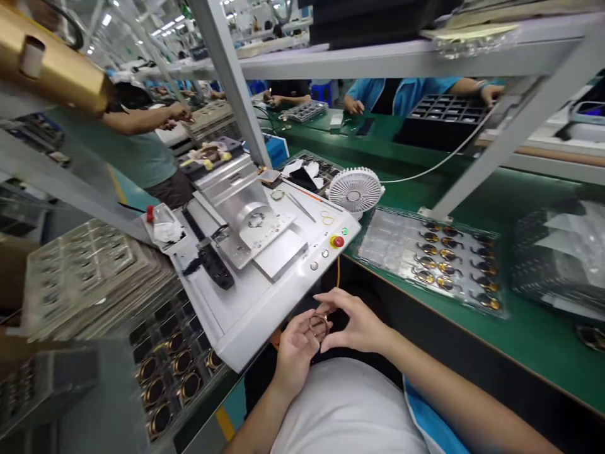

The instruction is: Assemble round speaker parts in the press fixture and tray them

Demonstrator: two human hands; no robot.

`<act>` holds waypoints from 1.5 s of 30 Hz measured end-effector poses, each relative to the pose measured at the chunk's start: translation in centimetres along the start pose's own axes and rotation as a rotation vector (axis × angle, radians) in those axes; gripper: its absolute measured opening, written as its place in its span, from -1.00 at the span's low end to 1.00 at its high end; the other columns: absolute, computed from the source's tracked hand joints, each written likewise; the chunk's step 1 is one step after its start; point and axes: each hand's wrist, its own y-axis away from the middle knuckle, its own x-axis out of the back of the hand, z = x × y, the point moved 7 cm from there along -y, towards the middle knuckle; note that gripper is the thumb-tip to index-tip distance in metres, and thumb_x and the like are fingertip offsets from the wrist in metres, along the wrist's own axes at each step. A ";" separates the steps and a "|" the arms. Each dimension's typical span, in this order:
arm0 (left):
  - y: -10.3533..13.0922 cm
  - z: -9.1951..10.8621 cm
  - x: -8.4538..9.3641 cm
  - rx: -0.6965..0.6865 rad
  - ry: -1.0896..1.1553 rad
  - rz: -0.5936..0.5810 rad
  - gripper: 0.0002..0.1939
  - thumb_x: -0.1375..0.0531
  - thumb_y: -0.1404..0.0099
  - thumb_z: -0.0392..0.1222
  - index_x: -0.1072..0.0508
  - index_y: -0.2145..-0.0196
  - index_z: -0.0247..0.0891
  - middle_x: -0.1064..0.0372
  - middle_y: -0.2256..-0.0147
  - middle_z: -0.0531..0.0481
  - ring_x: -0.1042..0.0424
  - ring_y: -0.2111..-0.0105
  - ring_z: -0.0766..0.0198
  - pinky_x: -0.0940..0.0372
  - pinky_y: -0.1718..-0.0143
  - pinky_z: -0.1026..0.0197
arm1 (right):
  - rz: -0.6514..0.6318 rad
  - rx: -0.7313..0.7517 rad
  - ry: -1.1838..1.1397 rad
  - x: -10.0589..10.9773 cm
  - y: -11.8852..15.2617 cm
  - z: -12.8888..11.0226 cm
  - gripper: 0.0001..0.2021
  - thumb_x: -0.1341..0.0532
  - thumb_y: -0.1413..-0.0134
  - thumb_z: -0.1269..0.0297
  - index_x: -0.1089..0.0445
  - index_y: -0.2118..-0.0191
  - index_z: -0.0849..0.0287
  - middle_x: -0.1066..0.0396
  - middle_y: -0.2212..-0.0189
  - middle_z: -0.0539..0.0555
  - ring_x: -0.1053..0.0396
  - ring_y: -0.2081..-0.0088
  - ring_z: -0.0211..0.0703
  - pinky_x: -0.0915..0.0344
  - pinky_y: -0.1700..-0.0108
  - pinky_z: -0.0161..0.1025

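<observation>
Close to my body, my left hand [299, 340] is closed on a thin copper-coloured ring [318, 325], held at the fingertips. My right hand [355, 323] curves around the ring's other side with thumb and fingers apart; whether a fingertip touches the ring I cannot tell. Just beyond both hands is the front edge of a white bench machine [265, 315]. On its top are a metal fixture with a round cylinder [255, 217], tweezers [301, 207] and thin yellow rings [326, 218].
A red stop button [337, 241] sits at the machine's front corner, near a white fan [355, 189]. A clear tray of round parts [432, 258] lies right on the green bench. Stacked trays [89, 271] and a tray of dark discs [177, 372] stand left. Co-workers' hands [353, 106] show across the bench.
</observation>
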 end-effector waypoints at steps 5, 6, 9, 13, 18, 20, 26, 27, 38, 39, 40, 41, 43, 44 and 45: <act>-0.7 -0.5 -0.2 0.023 0.004 0.055 -0.48 -0.60 0.03 -0.07 -0.64 0.09 -0.12 -0.64 0.12 -0.10 -0.64 0.13 0.09 -0.48 -0.04 0.01 | 0.012 0.066 0.101 -0.4 0.5 -0.3 -0.21 -0.57 0.14 -0.21 -0.46 -0.15 0.13 -0.51 0.19 0.17 -0.48 0.18 0.00 -0.49 0.17 -0.12; -0.8 -0.5 -0.1 0.023 -0.023 0.069 -0.49 -0.60 0.04 -0.11 -0.64 0.11 -0.13 -0.64 0.10 -0.10 -0.64 0.14 0.09 -0.49 -0.01 0.02 | -0.031 0.068 0.157 0.4 0.5 -0.2 -0.24 -0.55 0.09 -0.19 -0.47 -0.15 0.13 -0.53 0.18 0.18 -0.48 0.15 0.02 -0.49 0.13 -0.10; -0.8 -0.4 0.5 0.023 -0.084 0.096 -0.55 -0.58 0.00 -0.14 -0.66 0.12 -0.13 -0.63 0.06 -0.10 -0.65 0.19 0.11 -0.50 0.08 0.07 | -0.047 -0.095 0.457 6.5 0.9 1.5 -0.55 -0.46 -0.15 -0.03 -0.53 -0.06 0.10 -0.54 0.10 0.19 -0.49 0.05 0.09 -0.46 -0.02 -0.01; -0.5 -0.6 1.3 0.036 -0.085 0.096 -0.56 -0.56 -0.04 -0.12 -0.65 0.10 -0.14 -0.64 0.08 -0.12 -0.67 0.21 0.09 -0.51 0.17 0.11 | 0.194 -0.581 0.954 20.3 3.7 5.2 -0.86 -0.33 -0.19 0.26 -0.57 0.15 0.15 -0.53 0.21 0.25 -0.52 0.20 0.17 -0.46 0.07 0.11; -0.5 -1.3 1.2 0.070 -0.099 0.063 -0.57 -0.57 -0.02 -0.15 -0.65 0.13 -0.18 -0.64 0.09 -0.13 -0.66 0.07 0.00 -0.49 -0.06 -0.01 | 0.232 -0.645 1.012 27.7 5.7 7.8 -0.83 -0.39 -0.07 0.23 -0.44 0.42 0.14 -0.32 0.57 0.04 -0.37 0.48 -0.06 -0.43 0.26 -0.03; -0.5 -1.4 0.9 0.077 -0.100 0.041 -0.57 -0.58 -0.01 -0.16 -0.65 0.13 -0.18 -0.64 0.09 -0.13 -0.64 0.03 -0.03 -0.48 -0.09 -0.04 | 0.218 -0.597 0.985 27.9 5.6 8.5 -0.72 -0.41 -0.10 0.13 -0.37 0.48 0.13 -0.21 0.64 -0.07 -0.25 0.55 -0.21 -0.39 0.30 -0.14; -0.4 -1.6 0.7 0.095 -0.114 0.024 -0.58 -0.56 -0.06 -0.19 -0.64 0.11 -0.21 -0.64 0.08 -0.16 -0.62 -0.02 -0.06 -0.47 -0.12 -0.05 | 0.207 -0.474 0.891 27.2 4.7 8.8 -0.60 -0.43 -0.02 0.15 -0.20 0.58 0.08 -0.01 0.72 -0.16 -0.05 0.64 -0.29 -0.30 0.38 -0.23; -0.3 -1.6 0.8 0.095 -0.116 0.025 -0.58 -0.55 -0.06 -0.18 -0.64 0.11 -0.21 -0.64 0.08 -0.17 -0.62 -0.02 -0.06 -0.47 -0.12 -0.06 | 0.214 -0.467 0.872 27.3 4.7 8.6 -0.62 -0.43 0.02 0.17 -0.20 0.57 0.07 -0.02 0.72 -0.15 -0.06 0.64 -0.28 -0.30 0.38 -0.23; 0.0 -0.5 -1.8 0.130 -0.164 -0.145 -0.37 -0.60 0.07 -0.25 -0.63 -0.01 -0.15 -0.43 -0.23 -0.29 -0.64 0.07 -0.02 -0.54 0.07 0.03 | 0.287 -0.427 0.181 15.1 3.8 4.4 -0.46 -0.32 -0.15 0.02 -0.35 -0.18 0.13 -0.43 0.31 0.05 -0.43 0.46 -0.14 -0.46 0.44 -0.17; 0.0 -0.3 -2.6 0.130 -0.162 -0.203 -0.30 -0.61 0.10 -0.28 -0.62 -0.04 -0.12 -0.29 -0.34 -0.30 -0.64 0.08 -0.03 -0.55 0.09 0.03 | 0.224 -0.418 0.012 11.9 3.1 3.8 -0.45 -0.33 -0.17 0.02 -0.34 -0.22 0.12 -0.42 0.27 0.05 -0.45 0.45 -0.15 -0.50 0.43 -0.15; -0.1 -0.1 -3.2 0.128 -0.160 -0.255 -0.24 -0.62 0.13 -0.29 -0.61 -0.07 -0.08 -0.15 -0.41 -0.30 -0.65 0.08 -0.04 -0.55 0.10 0.02 | 0.163 -0.406 -0.112 9.0 2.4 3.0 -0.46 -0.32 -0.20 0.04 -0.35 -0.23 0.10 -0.40 0.26 0.04 -0.45 0.45 -0.17 -0.54 0.41 -0.13; -0.1 0.1 -3.7 0.126 -0.158 -0.294 -0.18 -0.62 0.16 -0.30 -0.59 -0.10 -0.06 -0.04 -0.46 -0.29 -0.65 0.08 -0.05 -0.55 0.12 0.02 | 0.112 -0.387 -0.196 6.6 1.7 2.2 -0.51 -0.31 -0.23 0.08 -0.38 -0.22 0.10 -0.39 0.26 0.03 -0.46 0.45 -0.18 -0.56 0.38 -0.12; -0.1 0.4 -3.9 0.128 -0.159 -0.324 -0.11 -0.63 0.17 -0.30 -0.55 -0.16 -0.02 0.02 -0.47 -0.29 -0.64 0.07 -0.07 -0.55 0.11 0.01 | 0.061 -0.310 -0.177 3.7 0.4 0.5 -0.64 -0.27 -0.30 0.16 -0.48 -0.15 0.09 -0.40 0.27 0.05 -0.47 0.41 -0.18 -0.56 0.34 -0.15; -0.1 0.6 -3.6 0.124 -0.156 -0.313 -0.09 -0.63 0.17 -0.29 -0.54 -0.18 -0.02 -0.02 -0.46 -0.29 -0.64 0.06 -0.08 -0.54 0.10 0.01 | 0.058 -0.248 -0.107 3.0 -0.2 -0.2 -0.70 -0.25 -0.32 0.20 -0.53 -0.11 0.09 -0.43 0.26 0.08 -0.48 0.38 -0.17 -0.54 0.34 -0.17; 0.0 0.9 -3.3 0.121 -0.155 -0.295 -0.08 -0.63 0.16 -0.28 -0.53 -0.19 -0.03 -0.10 -0.42 -0.30 -0.64 0.05 -0.08 -0.54 0.09 0.00 | 0.066 -0.177 -0.024 2.7 -0.7 -0.9 -0.74 -0.24 -0.33 0.23 -0.57 -0.06 0.09 -0.46 0.25 0.10 -0.48 0.36 -0.16 -0.52 0.35 -0.20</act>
